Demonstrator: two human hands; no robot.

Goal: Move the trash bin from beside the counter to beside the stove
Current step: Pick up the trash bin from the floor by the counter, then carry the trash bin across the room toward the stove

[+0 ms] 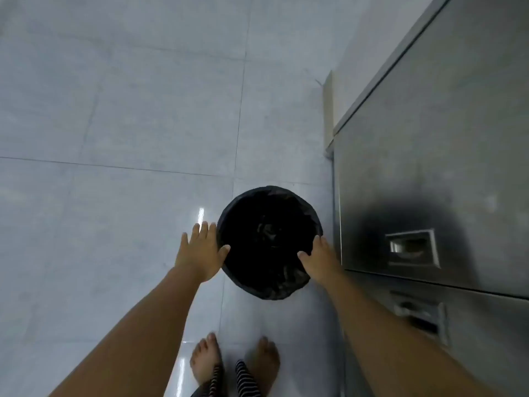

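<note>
A round trash bin (269,242) lined with a black bag stands on the pale tiled floor, close to the steel counter on its right. My left hand (201,253) is pressed to the bin's left side, its thumb hooked over the rim and its fingers stretched along the outside. On the opposite rim, my right hand (319,260) has its thumb inside, with its fingers hidden down the outer wall. The bin sits clasped between both hands. I cannot tell whether it is lifted off the floor.
A stainless steel counter (429,167) with recessed drawer handles (412,247) fills the right side. A beige panel (328,110) leans at its far corner. Glossy floor tiles (128,124) stretch to the left and ahead. My bare feet (234,365) stand just behind the bin.
</note>
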